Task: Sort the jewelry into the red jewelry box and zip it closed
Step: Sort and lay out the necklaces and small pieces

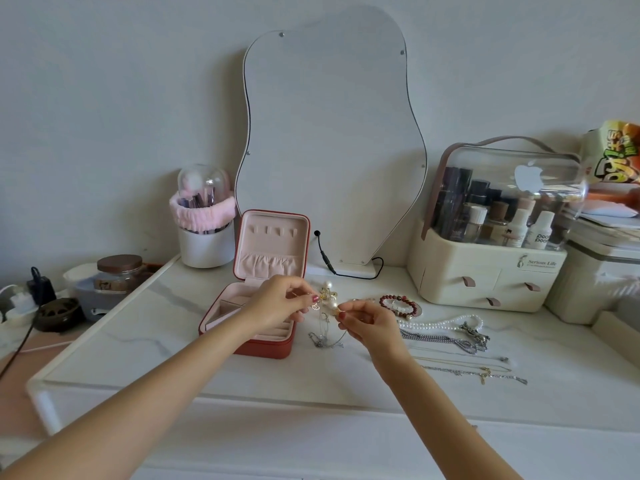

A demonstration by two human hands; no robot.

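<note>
Head view, box: the red jewelry box was seen standing open on the white bench, lid upright, pink compartments exposed, zip not yet run.
Head view, left hand: the left hand was seen pinching one end of a small gold-and-pearl piece, fingers curled.
Head view, right hand: the right hand was seen pinching the other end of the same piece, just right of the box and above the bench.
Head view, unsorted items: a red bead bracelet, a pearl strand, silver chains and a thin gold chain were noted lying on the bench to the right of the hands; a small silver tangle lay below them.
Step in hand: judged to be early sorting; the pearl piece appeared to be being separated or straightened before stowing.
Next move: the piece would need carrying left over the open base and lowering into a compartment without snagging the tangle.
Remaining: most jewelry was still outside the box.
</note>
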